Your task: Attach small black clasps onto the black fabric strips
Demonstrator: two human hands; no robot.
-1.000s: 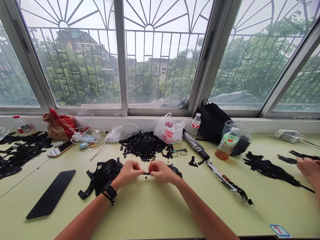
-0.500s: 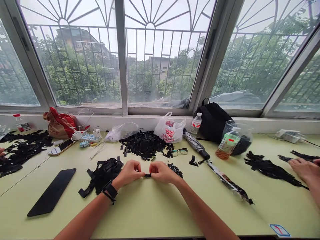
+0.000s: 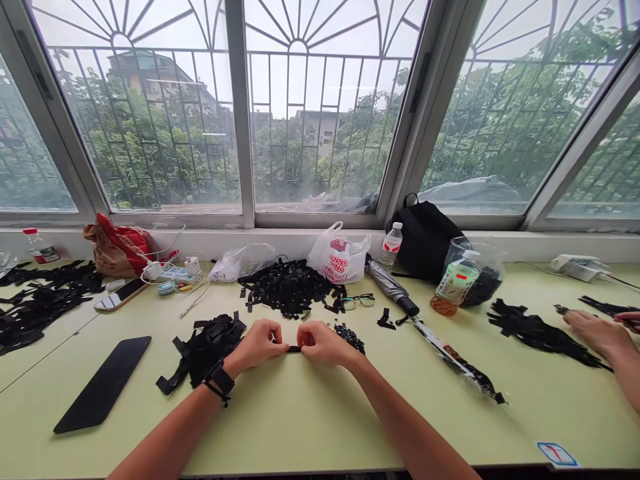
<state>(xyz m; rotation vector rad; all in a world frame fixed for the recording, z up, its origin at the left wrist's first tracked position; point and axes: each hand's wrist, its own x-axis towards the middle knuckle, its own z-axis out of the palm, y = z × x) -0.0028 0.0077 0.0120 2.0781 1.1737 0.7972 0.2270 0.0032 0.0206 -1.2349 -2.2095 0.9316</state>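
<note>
The left hand (image 3: 257, 345) and right hand (image 3: 325, 345) pinch a small black strip (image 3: 294, 349) between their closed fingers (image 3: 278, 345); a heap of black strips (image 3: 203, 350) lies just beside, on the green surface (image 3: 300, 420).

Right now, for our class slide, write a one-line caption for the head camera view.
Left hand and right hand pinch a short black strip over a green table, beside heaped black strips.

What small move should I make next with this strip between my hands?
Probably carry the short black strip rightward onto the small heap of knobbly black pieces. Your left hand and right hand both pinch it, and that heap lies just beyond the right hand, though I can't tell what the pieces are.
</note>
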